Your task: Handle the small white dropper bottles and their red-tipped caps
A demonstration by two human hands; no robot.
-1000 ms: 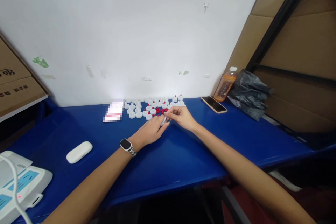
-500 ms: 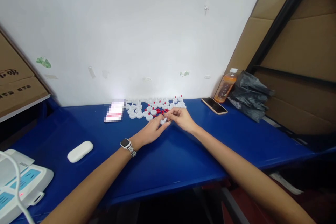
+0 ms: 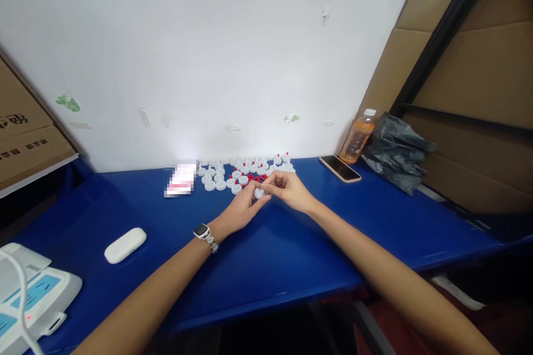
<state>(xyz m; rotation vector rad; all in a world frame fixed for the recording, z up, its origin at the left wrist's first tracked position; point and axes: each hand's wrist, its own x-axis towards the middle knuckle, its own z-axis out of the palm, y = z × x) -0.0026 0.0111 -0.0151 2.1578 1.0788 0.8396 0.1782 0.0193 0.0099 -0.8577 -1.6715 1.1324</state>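
A round white bottle cap [image 3: 259, 193] is between the thumb and fingers of my left hand [image 3: 239, 211], which is closed on it. My right hand [image 3: 291, 191] pinches right at the top of this cap; whatever sits between its fingertips is hidden. Just beyond my fingers lies a small heap of red tips [image 3: 255, 178]. Around the heap stand several white caps, some of them with a red tip on the nozzle [image 3: 243, 179]. Plain white caps [image 3: 210, 185] cluster farther left.
On the blue table [image 3: 275, 266] lie a phone [image 3: 340, 168], a white oval case [image 3: 125, 245] and a pixelated card [image 3: 181, 179]. A drink bottle [image 3: 357, 138] and a black plastic bag [image 3: 400, 150] are at right. A power strip [image 3: 45, 294] occupies the front left.
The held white cap has been turned; its nozzle, visible before, is now mostly behind my right fingers. Both hands stay almost in place, and the view has shifted slightly.
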